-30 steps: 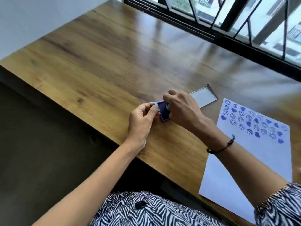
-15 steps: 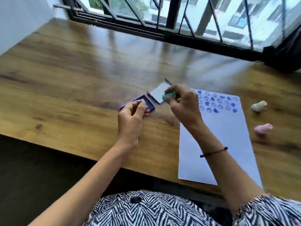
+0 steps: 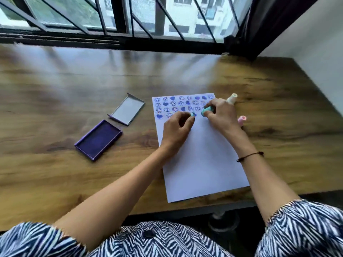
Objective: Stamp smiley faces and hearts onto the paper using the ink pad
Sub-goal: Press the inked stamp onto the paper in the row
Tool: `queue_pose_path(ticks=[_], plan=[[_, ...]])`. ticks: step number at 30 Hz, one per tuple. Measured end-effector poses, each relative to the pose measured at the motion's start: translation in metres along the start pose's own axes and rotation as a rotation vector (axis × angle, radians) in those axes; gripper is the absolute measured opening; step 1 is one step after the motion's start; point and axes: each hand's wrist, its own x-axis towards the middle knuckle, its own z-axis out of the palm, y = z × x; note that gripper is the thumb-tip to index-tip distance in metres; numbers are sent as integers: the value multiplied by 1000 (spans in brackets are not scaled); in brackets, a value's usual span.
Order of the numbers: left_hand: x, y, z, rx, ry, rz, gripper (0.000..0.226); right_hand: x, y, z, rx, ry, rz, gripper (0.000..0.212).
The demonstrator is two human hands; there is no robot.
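A white paper point(image 3: 200, 156) lies on the wooden table, with several rows of blue smileys and hearts across its top. My left hand point(image 3: 176, 130) pinches a small teal stamp point(image 3: 192, 114) and holds it down on the paper in the lowest stamped row. My right hand point(image 3: 221, 115) grips a second teal stamp point(image 3: 206, 110), also at the paper, just right of the first. The open purple ink pad point(image 3: 98, 139) sits on the table to the left of the paper, apart from both hands.
The ink pad's grey lid point(image 3: 127, 108) lies open beside the pad. A cream stamp point(image 3: 232, 98) and a pink stamp point(image 3: 241, 120) lie behind my right hand, off the paper's right edge. A barred window runs along the table's far edge.
Both hands have left the ink pad and moved right onto the paper, each carrying a teal stamp. The camera has swung right as well.
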Motion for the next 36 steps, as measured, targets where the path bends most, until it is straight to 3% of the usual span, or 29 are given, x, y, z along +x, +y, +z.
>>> queue_pose_path(ticks=[19,26,36], plan=[[3,-4,-1,-50,7,-4,19,12,-6,12,-422,-59,-226,14],[4,-7,0,-57,11,9,20,21,-8,13,-448,-131,-280,16],[3,-9,3,-43,23,34,19,19,-1,13,-360,-103,-274,16]])
